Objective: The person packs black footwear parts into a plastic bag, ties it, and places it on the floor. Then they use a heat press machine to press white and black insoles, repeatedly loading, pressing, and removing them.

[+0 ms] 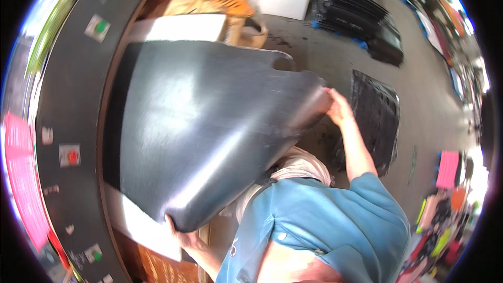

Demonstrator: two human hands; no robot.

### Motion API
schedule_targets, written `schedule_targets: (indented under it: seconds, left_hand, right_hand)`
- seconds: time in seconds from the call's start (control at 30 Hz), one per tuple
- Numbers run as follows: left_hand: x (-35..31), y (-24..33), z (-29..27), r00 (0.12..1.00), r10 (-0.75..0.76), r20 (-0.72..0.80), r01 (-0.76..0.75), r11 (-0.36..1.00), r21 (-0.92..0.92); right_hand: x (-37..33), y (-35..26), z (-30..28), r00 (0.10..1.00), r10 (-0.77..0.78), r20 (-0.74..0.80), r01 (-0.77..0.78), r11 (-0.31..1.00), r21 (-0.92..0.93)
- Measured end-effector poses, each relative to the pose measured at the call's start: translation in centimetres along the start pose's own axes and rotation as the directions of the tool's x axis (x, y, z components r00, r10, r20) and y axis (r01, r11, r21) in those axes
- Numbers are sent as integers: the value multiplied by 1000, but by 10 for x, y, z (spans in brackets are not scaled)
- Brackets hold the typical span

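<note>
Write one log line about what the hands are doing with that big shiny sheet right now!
left hand: grips near edge of large black glossy flexible sheet | right hand: holds far edge | sheet: lifted, bowed

Bright daylight, motion blur, fisheye warping

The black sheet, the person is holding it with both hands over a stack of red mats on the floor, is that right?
Not quite. The head view shows the mats on the floor are black, not red. The rest holds: the left hand grips the black sheet at its near edge and the right hand at its far edge.
</note>
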State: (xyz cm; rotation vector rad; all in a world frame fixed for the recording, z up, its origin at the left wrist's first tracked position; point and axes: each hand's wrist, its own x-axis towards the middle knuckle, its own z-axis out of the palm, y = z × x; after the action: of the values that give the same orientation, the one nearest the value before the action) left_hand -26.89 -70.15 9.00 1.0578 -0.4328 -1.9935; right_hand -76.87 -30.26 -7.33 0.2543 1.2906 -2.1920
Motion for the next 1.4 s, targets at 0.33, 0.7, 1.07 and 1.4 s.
schedule_targets:
  seconds: [0.33, 0.7, 1.07, 1.4]
  left_hand:
    - [3, -16, -7, 991, 92, -98, -88, 995, 40]
    - [-1, -24, 5, 950, 188, -251, -162, 979, 120]
    - [87, 41, 22, 811, 333, -482, -33, 848, 529]
    - [124, 76, 32, 744, 519, -420, 168, 464, 870]
  right_hand:
    - [104, -40, 193, 811, -451, 373, 513, 240, -824]
    - [186, 16, 291, 905, 12, 426, 380, 429, -819]
    - [222, -26, 462, 564, 89, 821, 784, 255, -566]
    - [281, 7, 550, 682, 300, 667, 720, -115, -684]
